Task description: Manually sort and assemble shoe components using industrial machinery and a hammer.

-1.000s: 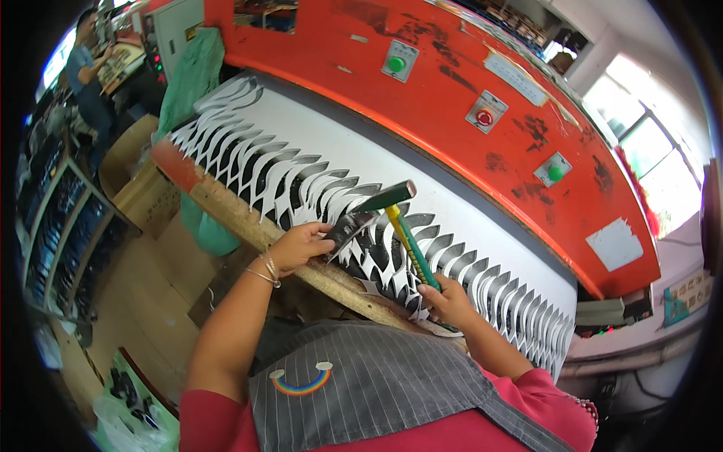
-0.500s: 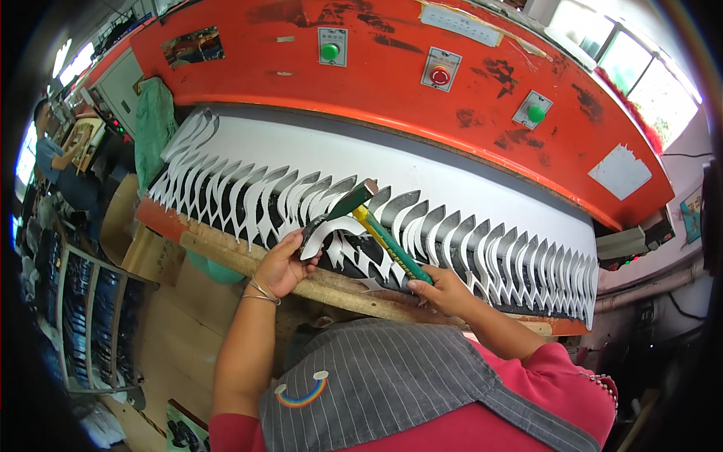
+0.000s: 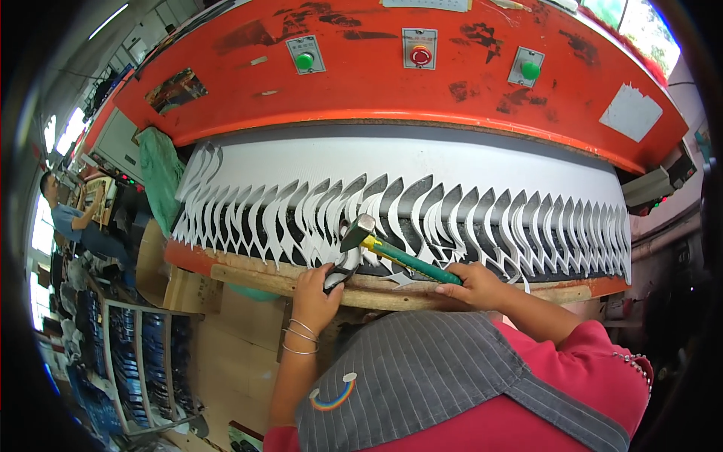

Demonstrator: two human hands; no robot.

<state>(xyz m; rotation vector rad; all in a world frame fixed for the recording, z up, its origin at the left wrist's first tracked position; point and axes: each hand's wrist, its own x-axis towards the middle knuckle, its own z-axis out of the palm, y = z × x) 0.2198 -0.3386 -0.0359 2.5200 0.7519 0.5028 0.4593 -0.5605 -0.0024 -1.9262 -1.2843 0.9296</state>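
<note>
Hammer (image 3: 407, 258) noted above the front edge of the table (image 3: 252, 278), near mid-length, head angled up and left. Right hand (image 3: 480, 286) is closed round the end of its green handle (image 3: 422, 265), presumably for leverage; right forearm (image 3: 536, 315) slants in from lower right. Left hand (image 3: 315, 295) pinches a curved dark piece (image 3: 343, 273) at the same edge, apparently steadying it beside the hammer head (image 3: 358, 233); contact cannot be confirmed. Left forearm (image 3: 297, 377) rises nearly upright.

A person (image 3: 68, 220) stands left of the green bag (image 3: 158, 172). Below the bag are a brown box (image 3: 193, 289) and a gray rack (image 3: 138, 309).
</note>
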